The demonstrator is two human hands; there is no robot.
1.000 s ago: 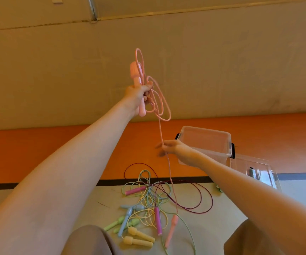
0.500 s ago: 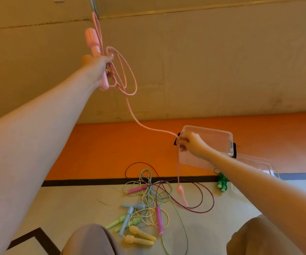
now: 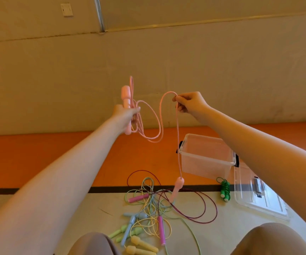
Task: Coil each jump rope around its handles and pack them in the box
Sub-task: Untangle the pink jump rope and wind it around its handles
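Note:
My left hand (image 3: 127, 114) grips one pale pink handle (image 3: 126, 97) upright, together with a few loops of the pink jump rope (image 3: 155, 126) hanging below it. My right hand (image 3: 189, 103) pinches the same rope at chest height to the right. From that pinch the rope drops straight down to its second pink handle (image 3: 177, 186), which dangles above the floor. The clear plastic box (image 3: 206, 157) stands open on the floor behind that handle. A pile of tangled ropes (image 3: 154, 207) with pink, blue, green and yellow handles lies on the floor between my knees.
A coiled green rope (image 3: 225, 189) lies beside the box. The box's clear lid (image 3: 259, 196) lies flat to the right. A wall rises behind an orange floor strip (image 3: 56, 159). My knees (image 3: 273, 240) frame the bottom edge.
My left hand came down and back toward the centre with the handle. My right hand rose from near the box up to chest height, lifting the rope; the dangling handle now hangs higher.

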